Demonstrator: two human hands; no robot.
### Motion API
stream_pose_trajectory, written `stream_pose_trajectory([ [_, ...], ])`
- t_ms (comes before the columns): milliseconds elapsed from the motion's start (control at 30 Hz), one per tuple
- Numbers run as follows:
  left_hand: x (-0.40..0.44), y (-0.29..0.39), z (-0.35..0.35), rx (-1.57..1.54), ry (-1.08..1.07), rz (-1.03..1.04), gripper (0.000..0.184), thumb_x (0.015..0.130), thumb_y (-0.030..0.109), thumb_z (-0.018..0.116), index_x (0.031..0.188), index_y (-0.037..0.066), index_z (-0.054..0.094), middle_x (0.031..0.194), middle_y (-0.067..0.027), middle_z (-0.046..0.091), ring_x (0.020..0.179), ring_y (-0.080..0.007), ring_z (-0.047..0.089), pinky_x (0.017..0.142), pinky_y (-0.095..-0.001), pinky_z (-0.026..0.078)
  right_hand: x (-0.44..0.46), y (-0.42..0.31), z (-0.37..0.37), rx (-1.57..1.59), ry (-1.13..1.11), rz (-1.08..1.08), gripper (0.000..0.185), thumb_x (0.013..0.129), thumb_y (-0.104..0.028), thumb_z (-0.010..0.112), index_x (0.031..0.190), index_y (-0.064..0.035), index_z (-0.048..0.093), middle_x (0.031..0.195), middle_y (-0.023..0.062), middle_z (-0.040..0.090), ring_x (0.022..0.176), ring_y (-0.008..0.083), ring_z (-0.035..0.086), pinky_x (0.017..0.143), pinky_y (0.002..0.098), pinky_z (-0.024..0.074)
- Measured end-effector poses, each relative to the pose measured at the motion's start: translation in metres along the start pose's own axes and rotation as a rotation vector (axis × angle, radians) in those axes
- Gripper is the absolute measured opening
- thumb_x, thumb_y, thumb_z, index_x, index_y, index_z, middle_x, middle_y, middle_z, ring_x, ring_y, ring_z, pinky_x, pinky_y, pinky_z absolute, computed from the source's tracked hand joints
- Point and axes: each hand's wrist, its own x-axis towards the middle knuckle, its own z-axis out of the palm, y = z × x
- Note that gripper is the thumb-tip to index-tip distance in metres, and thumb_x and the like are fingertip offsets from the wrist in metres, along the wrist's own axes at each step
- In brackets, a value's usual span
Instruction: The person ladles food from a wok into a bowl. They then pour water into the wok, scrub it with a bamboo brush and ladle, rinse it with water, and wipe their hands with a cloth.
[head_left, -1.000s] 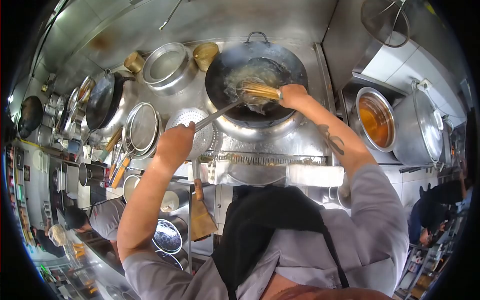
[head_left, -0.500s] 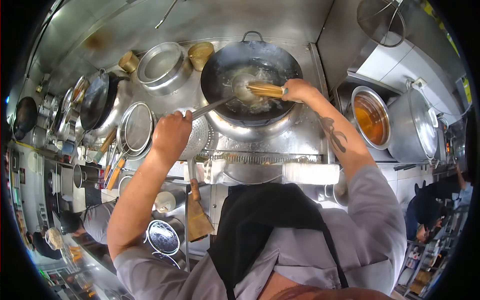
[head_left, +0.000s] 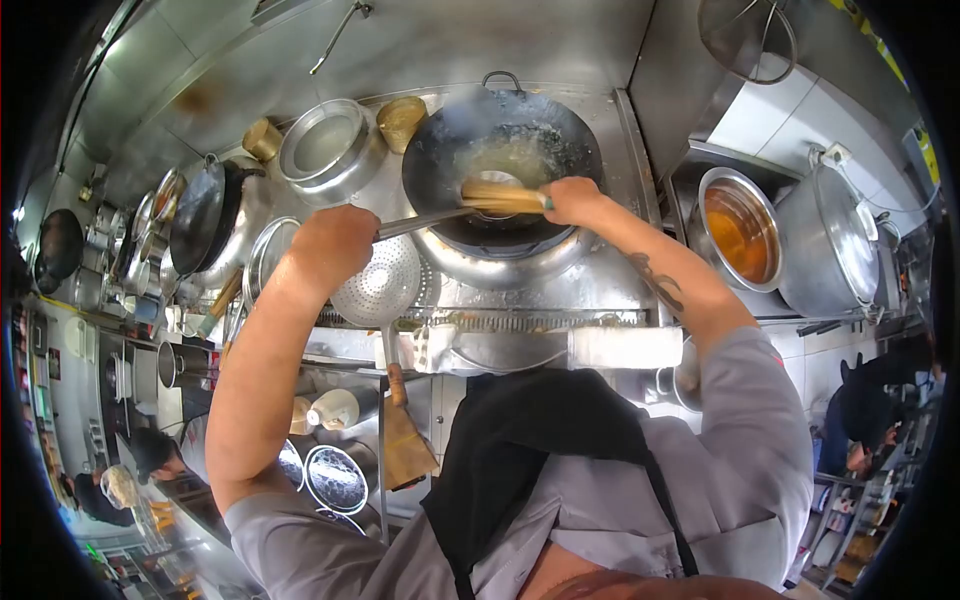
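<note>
My left hand (head_left: 338, 245) is closed round the end of a long-handled metal ladle (head_left: 428, 221). Its bowl lies low in the dark wok (head_left: 430, 165), mostly hidden under the brush. My right hand (head_left: 577, 201) grips a bamboo wok brush (head_left: 495, 197), whose bristles point left over the ladle's bowl. Cloudy, splashing water (head_left: 510, 155) covers part of the wok's bottom. Just below my left hand, a perforated skimmer (head_left: 378, 282) with a wooden handle lies on the stove edge.
A metal pot (head_left: 322, 150) and a brass-coloured can (head_left: 402, 122) stand left of the wok. At the right are a bowl of orange liquid (head_left: 741, 232) and a big lidded pot (head_left: 828, 240). Another wok (head_left: 197, 215) sits at the left. Other people (head_left: 868, 415) work further off.
The brush and my right hand have moved left and slightly down. My left hand has shifted a little left, and the ladle's bowl has dropped lower in the wok, behind the bristles.
</note>
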Motion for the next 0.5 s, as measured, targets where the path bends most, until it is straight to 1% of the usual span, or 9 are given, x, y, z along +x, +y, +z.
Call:
stream_pose_trajectory([
  [67, 0.0, -0.003, 0.001, -0.031, -0.024, -0.034, 0.017, 0.08, 0.009, 0.053, 0.087, 0.006, 0.068, 0.085, -0.0163, 0.067, 0.085, -0.0345, 0.065, 0.077, -0.0445, 0.052, 0.009, 0.005, 0.009, -0.003, -0.075, -0.005, 0.025, 0.076, -0.023, 0.063, 0.094, -0.008, 0.07, 0.09, 0.0153, 0.069, 0.087, 0.0313, 0.067, 0.078, 0.041, 0.0532],
  [133, 0.001, -0.003, 0.009, -0.029, 0.042, 0.021, 0.014, 0.077, 0.013, 0.06, 0.088, 0.007, 0.067, 0.082, -0.017, 0.066, 0.08, -0.0342, 0.065, 0.075, -0.0454, 0.051, 0.007, -0.006, 0.011, -0.029, 0.045, 0.127, 0.029, 0.074, -0.026, 0.065, 0.098, -0.0103, 0.07, 0.092, 0.0148, 0.069, 0.089, 0.0315, 0.067, 0.08, 0.0413, 0.0529],
  [167, 0.0, -0.004, 0.011, -0.026, 0.038, 0.022, 0.014, 0.077, 0.013, 0.06, 0.088, 0.007, 0.067, 0.082, -0.017, 0.066, 0.08, -0.0342, 0.065, 0.075, -0.0454, 0.051, 0.001, -0.009, 0.013, -0.025, 0.044, 0.128, 0.029, 0.074, -0.026, 0.065, 0.098, -0.0103, 0.07, 0.092, 0.0148, 0.069, 0.089, 0.0315, 0.067, 0.08, 0.0413, 0.0529],
  [233, -0.004, -0.001, 0.005, -0.035, 0.035, -0.031, 0.015, 0.078, 0.015, 0.061, 0.089, 0.006, 0.066, 0.081, -0.0163, 0.066, 0.082, -0.034, 0.065, 0.076, -0.0447, 0.051, -0.009, -0.014, 0.011, 0.13, -0.033, -0.012, 0.03, 0.074, -0.027, 0.066, 0.099, -0.0111, 0.071, 0.093, 0.0137, 0.07, 0.089, 0.031, 0.067, 0.08, 0.0417, 0.0529],
  [267, -0.008, 0.0, 0.005, -0.031, 0.035, -0.033, 0.015, 0.078, 0.015, 0.061, 0.089, 0.006, 0.066, 0.081, -0.0163, 0.066, 0.082, -0.034, 0.065, 0.076, -0.0447, 0.051, -0.009, -0.007, 0.005, 0.142, -0.104, 0.046, 0.03, 0.074, -0.029, 0.067, 0.099, -0.0118, 0.071, 0.094, 0.0132, 0.07, 0.089, 0.0299, 0.068, 0.08, 0.0415, 0.0531],
  [300, -0.012, 0.0, 0.007, -0.032, 0.021, -0.037, 0.015, 0.079, 0.013, 0.058, 0.088, 0.007, 0.067, 0.085, -0.0166, 0.067, 0.084, -0.0342, 0.065, 0.078, -0.0446, 0.052, -0.003, 0.004, 0.001, 0.14, -0.098, 0.039, 0.03, 0.074, -0.029, 0.067, 0.099, -0.0118, 0.071, 0.094, 0.0132, 0.07, 0.089, 0.0299, 0.068, 0.08, 0.0415, 0.0531],
  [367, -0.017, -0.001, 0.016, -0.03, 0.004, -0.042, 0.017, 0.08, 0.012, 0.055, 0.087, 0.007, 0.069, 0.088, -0.0168, 0.067, 0.086, -0.0345, 0.065, 0.08, -0.0444, 0.052, 0.007, 0.019, -0.002, 0.081, -0.036, 0.157, 0.03, 0.075, -0.029, 0.067, 0.099, -0.0111, 0.071, 0.095, 0.0136, 0.07, 0.09, 0.0299, 0.068, 0.079, 0.0414, 0.0533],
  [433, -0.014, -0.004, 0.025, -0.058, -0.001, -0.028, 0.017, 0.081, 0.019, 0.061, 0.093, 0.007, 0.067, 0.081, -0.0157, 0.066, 0.082, -0.034, 0.065, 0.075, -0.0445, 0.052, 0.008, 0.001, -0.003, 0.065, 0.003, 0.184, 0.031, 0.075, -0.028, 0.067, 0.1, -0.01, 0.07, 0.097, 0.0141, 0.069, 0.091, 0.0311, 0.067, 0.081, 0.0415, 0.0532],
  [500, -0.011, -0.003, 0.026, -0.04, 0.021, -0.023, 0.017, 0.081, 0.019, 0.061, 0.093, 0.007, 0.067, 0.081, -0.0158, 0.066, 0.082, -0.0343, 0.065, 0.074, -0.045, 0.052, 0.012, -0.015, 0.016, 0.149, 0.063, 0.244, 0.031, 0.076, -0.027, 0.067, 0.1, -0.0088, 0.07, 0.098, 0.0146, 0.069, 0.091, 0.0324, 0.067, 0.082, 0.0417, 0.0529],
])
